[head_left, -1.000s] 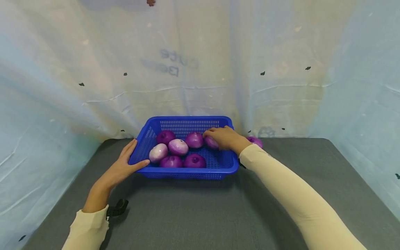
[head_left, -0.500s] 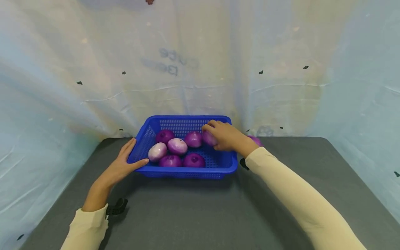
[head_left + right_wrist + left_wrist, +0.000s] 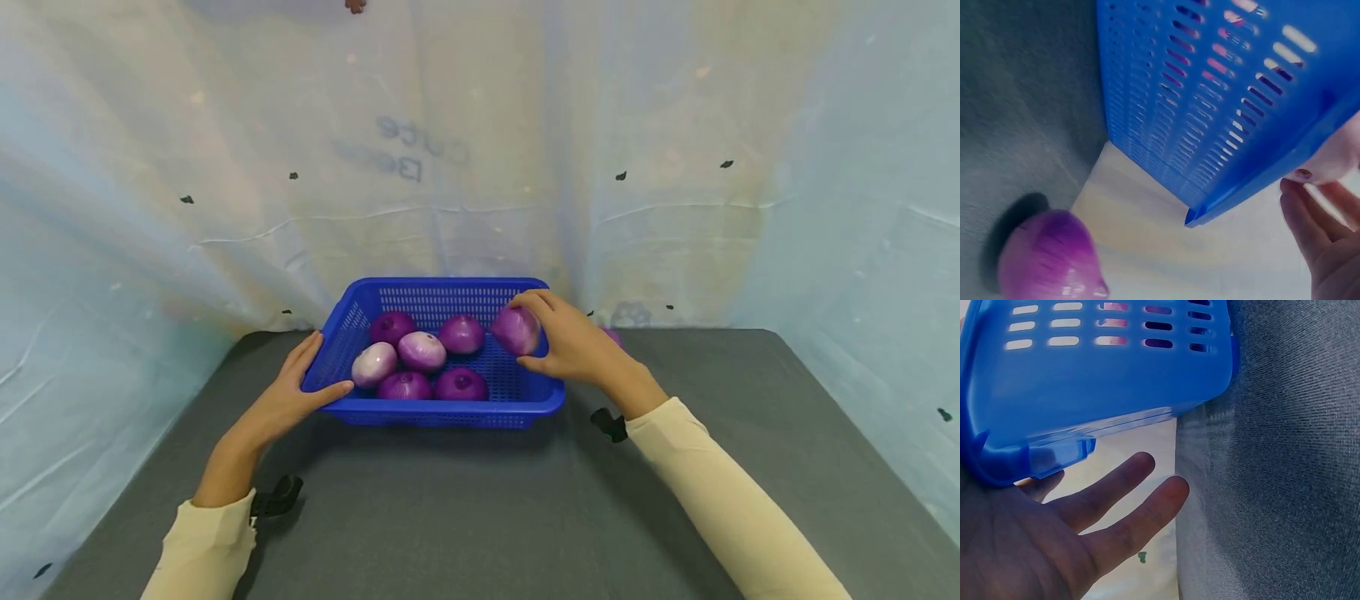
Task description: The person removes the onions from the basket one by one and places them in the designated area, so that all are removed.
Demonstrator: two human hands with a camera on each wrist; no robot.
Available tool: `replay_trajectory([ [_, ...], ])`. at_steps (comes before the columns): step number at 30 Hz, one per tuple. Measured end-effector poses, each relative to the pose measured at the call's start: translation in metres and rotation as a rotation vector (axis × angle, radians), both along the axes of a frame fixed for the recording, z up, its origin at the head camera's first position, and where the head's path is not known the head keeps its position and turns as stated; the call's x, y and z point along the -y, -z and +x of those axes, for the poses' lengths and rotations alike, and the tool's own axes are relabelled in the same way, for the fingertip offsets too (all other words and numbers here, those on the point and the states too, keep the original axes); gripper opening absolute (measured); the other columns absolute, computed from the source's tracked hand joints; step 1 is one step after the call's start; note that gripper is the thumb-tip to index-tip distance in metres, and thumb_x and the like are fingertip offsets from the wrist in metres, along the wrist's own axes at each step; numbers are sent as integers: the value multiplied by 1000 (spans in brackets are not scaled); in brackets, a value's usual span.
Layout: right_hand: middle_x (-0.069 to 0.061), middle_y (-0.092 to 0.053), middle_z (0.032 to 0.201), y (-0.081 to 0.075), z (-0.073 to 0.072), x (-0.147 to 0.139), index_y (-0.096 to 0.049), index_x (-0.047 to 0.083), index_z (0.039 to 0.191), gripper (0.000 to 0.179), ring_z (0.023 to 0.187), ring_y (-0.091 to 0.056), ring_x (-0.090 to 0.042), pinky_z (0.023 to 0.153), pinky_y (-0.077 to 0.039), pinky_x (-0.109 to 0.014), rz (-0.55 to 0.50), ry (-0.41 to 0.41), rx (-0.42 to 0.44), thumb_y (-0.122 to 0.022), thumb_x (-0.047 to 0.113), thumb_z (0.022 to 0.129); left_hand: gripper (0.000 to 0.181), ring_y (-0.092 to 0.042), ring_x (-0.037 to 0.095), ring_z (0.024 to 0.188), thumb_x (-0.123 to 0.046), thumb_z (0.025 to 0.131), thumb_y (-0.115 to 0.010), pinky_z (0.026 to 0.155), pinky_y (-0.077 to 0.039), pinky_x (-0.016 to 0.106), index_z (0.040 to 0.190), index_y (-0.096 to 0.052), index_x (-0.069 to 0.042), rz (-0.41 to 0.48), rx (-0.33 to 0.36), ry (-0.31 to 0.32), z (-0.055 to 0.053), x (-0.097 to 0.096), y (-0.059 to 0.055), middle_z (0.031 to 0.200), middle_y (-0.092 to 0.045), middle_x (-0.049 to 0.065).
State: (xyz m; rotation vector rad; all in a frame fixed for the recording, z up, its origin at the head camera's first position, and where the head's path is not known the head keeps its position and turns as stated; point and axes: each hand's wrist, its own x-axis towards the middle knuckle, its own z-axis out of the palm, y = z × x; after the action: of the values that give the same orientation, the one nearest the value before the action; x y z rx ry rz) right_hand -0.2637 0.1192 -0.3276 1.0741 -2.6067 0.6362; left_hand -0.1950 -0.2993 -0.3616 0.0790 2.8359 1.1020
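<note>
A purple onion (image 3: 516, 331) is in my right hand (image 3: 573, 346), gripped between thumb and fingers over the right end of the blue plastic basket (image 3: 450, 407). In the right wrist view, fingertips (image 3: 1294, 194) meet the underside of the held onion (image 3: 1329, 159) beyond the basket rim. My left hand (image 3: 281, 404) rests against the basket's left front corner, its thumb along the front rim. The left wrist view shows straight, spread fingers (image 3: 1129, 534) beside the basket wall (image 3: 1104, 381). Several onions sit inside, among them a pale one (image 3: 374, 365) and a dark purple one (image 3: 461, 384).
Another purple onion (image 3: 1054, 259) lies on the dark grey table (image 3: 450, 508) to the right of the basket, mostly hidden by the right forearm in the head view. Pale hanging sheeting (image 3: 480, 183) stands behind the table and along both sides.
My right hand has lifted the onion from among the others at the basket's right end and brought it slightly right and nearer. The left hand stays at the corner.
</note>
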Motion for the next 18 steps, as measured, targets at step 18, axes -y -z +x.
replay_trajectory([
  [18,-10,-55,139,15,28,-35,-42,13,147,82,120,-61,-28,98,-54,-50,-271,102,280,-83,38,80,102,1,53,150,-55,92,-62,106,-13,82,160,10,-28,8,12,12,-1,1,0,168,16,10],
])
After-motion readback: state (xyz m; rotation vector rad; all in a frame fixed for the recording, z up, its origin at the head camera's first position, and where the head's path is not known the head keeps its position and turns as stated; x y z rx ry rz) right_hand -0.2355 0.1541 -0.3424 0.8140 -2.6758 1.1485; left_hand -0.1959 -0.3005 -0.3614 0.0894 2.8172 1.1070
